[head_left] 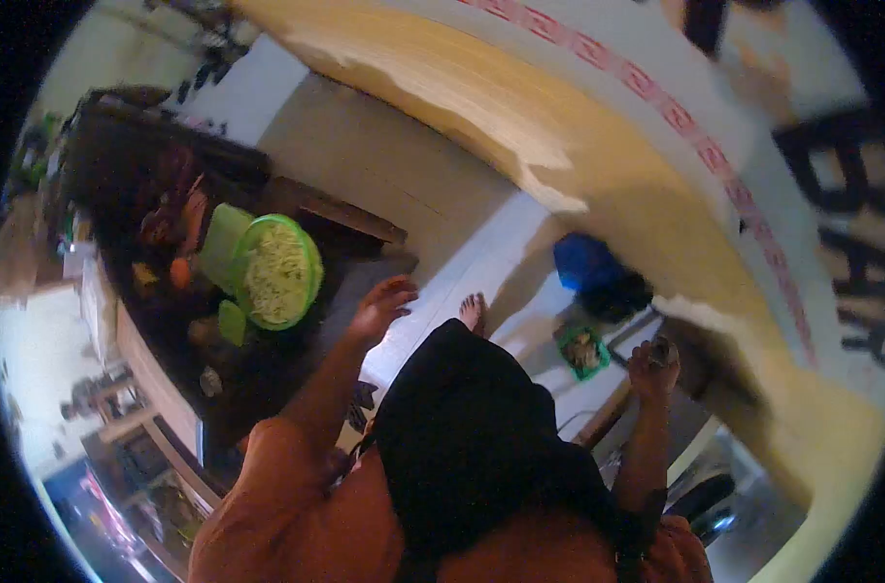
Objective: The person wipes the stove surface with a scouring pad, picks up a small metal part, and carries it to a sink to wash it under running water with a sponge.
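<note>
My left hand [382, 309] hangs in the air beside the dark table, its fingers apart and nothing in them. Nearest to it on that table is a bright green basket [314, 272] full of pale, shredded pieces [275, 274]. A flat green board or lid [224, 238] lies against the basket's far side. On the right, my right hand [648, 381] is closed around a small round object [664, 351] that looks like a glass or cup. Its exact kind is too blurred to make out.
A small green crate [583, 354] with light-coloured contents stands on the floor near a blue bag [583, 260] and a dark bundle [625, 297]. A yellow wall [481, 92] runs along the far side. Something orange [180, 272] lies on the dark table.
</note>
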Available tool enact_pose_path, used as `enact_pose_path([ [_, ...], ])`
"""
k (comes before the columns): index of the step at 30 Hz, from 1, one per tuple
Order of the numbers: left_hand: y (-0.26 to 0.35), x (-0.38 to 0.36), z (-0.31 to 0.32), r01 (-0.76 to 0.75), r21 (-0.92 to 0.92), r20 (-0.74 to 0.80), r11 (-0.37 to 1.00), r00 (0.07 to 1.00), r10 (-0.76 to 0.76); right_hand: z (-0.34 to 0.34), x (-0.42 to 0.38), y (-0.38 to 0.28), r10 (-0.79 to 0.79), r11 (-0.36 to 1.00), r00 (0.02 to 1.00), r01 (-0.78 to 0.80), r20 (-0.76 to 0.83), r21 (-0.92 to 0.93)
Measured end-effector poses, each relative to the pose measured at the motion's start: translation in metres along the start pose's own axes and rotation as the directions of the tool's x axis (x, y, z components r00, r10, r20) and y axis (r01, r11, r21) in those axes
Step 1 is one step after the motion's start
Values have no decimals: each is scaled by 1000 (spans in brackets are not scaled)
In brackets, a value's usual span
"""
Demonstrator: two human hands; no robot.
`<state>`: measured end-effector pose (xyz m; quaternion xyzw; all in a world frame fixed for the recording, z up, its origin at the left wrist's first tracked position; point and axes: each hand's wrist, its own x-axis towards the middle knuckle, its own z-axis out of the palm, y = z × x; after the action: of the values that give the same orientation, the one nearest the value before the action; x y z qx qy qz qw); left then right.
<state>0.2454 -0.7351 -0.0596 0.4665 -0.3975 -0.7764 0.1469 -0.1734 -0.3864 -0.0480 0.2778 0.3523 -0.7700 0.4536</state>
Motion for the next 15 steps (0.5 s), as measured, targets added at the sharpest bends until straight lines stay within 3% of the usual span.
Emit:
enact_pose_path([
  [1,17,9,-3,-31,-46,52,998,998,33,36,5,1,-11,999,995,7,-98,-45],
  [2,38,17,-1,-60,-85,108,995,992,69,83,5,11,0,997,998,-5,-69,-71],
  [4,88,34,3,-145,-16,109,989,983,146,175,25,40,-240,823,971,197,-12,-533],
  [5,110,36,5,-196,68,132,978,974,186,201,41,47,-230,809,973,201,18,-552],
  [6,129,43,0,-215,44,108,976,972,209,225,62,55,-9,859,985,97,174,-502],
  [7,147,50,-11,-251,-24,105,968,962,252,255,80,66,206,880,923,-29,326,-474],
  [10,195,77,-38,-335,-113,44,935,939,342,366,119,122,344,855,879,-147,331,-497],
  [12,217,88,-64,-371,-146,-24,917,928,372,446,137,160,571,786,693,-307,440,-537],
  [15,250,97,-104,-431,-154,-145,889,900,411,531,205,226,684,668,593,-275,425,-691],
])
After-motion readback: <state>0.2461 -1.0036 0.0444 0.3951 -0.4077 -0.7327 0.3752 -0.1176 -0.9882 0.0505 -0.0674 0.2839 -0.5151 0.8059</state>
